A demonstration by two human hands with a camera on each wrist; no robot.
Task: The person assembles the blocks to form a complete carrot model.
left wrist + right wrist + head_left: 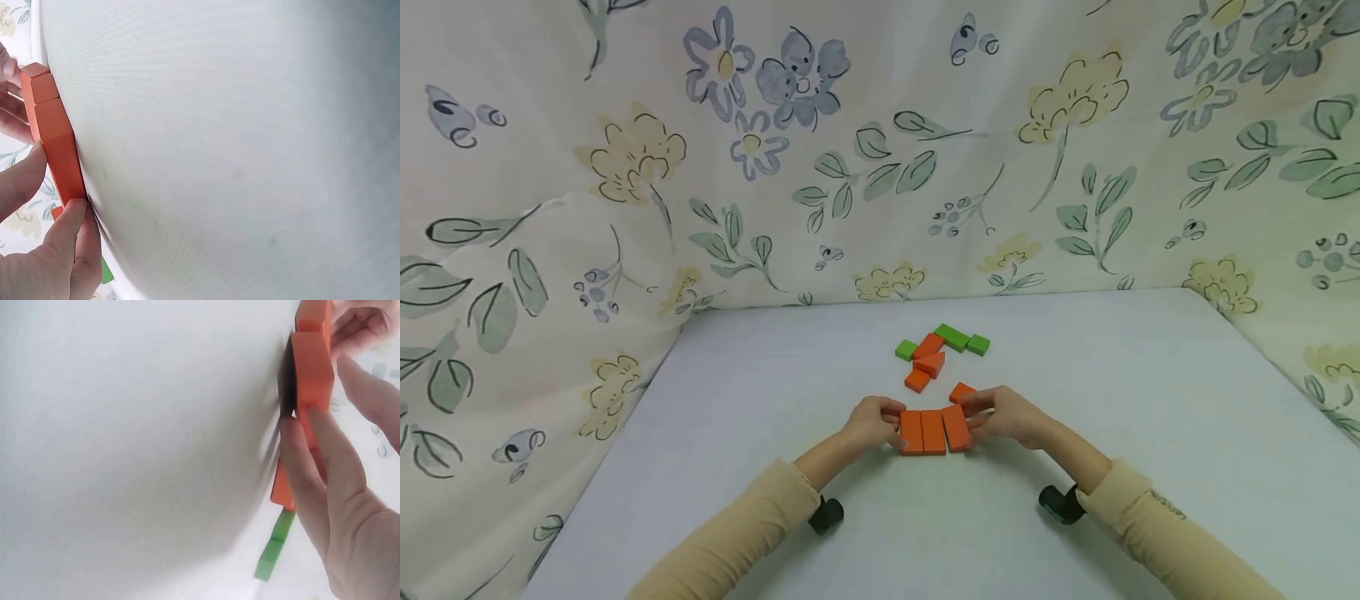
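Left hand: the left hand (872,422) sits at the left end of the row of orange blocks (933,431); its fingers are curled and pinch the leftmost block, thumb and fingertip on its edges in the left wrist view
Right hand: the right hand (1003,414) sits at the right end of the same row; its fingers are curled and pinch the rightmost, slightly tilted block
Row: three orange blocks lie flat side by side on the counter (1150,433), touching one another, between the two hands
Near the row: one loose orange block (962,391) lies just behind the right hand's fingers
Farther back: a small cluster of orange pieces (927,361) with green blocks (953,337) beside and behind them, well apart from the hands
Surround: floral cloth (625,167) hangs behind and at both sides of the counter
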